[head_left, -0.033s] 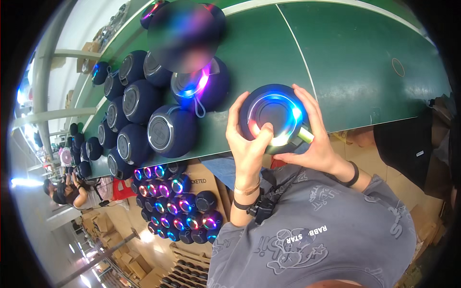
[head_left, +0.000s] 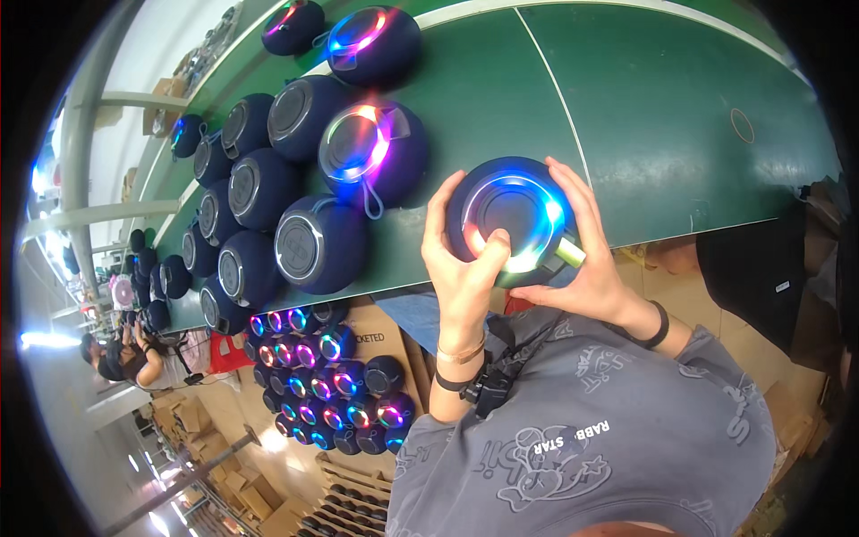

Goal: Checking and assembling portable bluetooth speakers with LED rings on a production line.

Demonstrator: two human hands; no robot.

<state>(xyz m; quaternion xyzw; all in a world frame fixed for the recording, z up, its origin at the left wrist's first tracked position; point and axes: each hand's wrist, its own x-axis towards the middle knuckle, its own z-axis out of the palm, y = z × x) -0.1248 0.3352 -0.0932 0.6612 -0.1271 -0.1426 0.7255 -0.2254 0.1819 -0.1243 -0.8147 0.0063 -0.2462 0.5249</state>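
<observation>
A round dark blue speaker [head_left: 510, 210] is held up near the table's front edge, its top ring glowing blue, white and red. My left hand [head_left: 461, 255] is closed around its left side, the thumb pressed onto the top face inside the ring. Around the right side my right hand [head_left: 586, 268] is closed, fingers along the far rim and thumb low at the near side. A pale strap loop [head_left: 570, 251] sticks out beside the right palm. Left of my hands stands a lit speaker [head_left: 371, 157] with a blue cord loop, close to an unlit speaker [head_left: 320, 244].
Several more speakers [head_left: 264, 188] crowd the left of the green table [head_left: 662, 116]. A rubber band [head_left: 742, 125] lies at the far right. Below the edge, stacked lit speakers [head_left: 322, 385] stand beside a carton [head_left: 380, 327]. Another person [head_left: 148, 362] is at the far left.
A blurred patch that covered the speakers at the upper left is gone, and they now show sharply. My hands and the held speaker have not visibly moved.
</observation>
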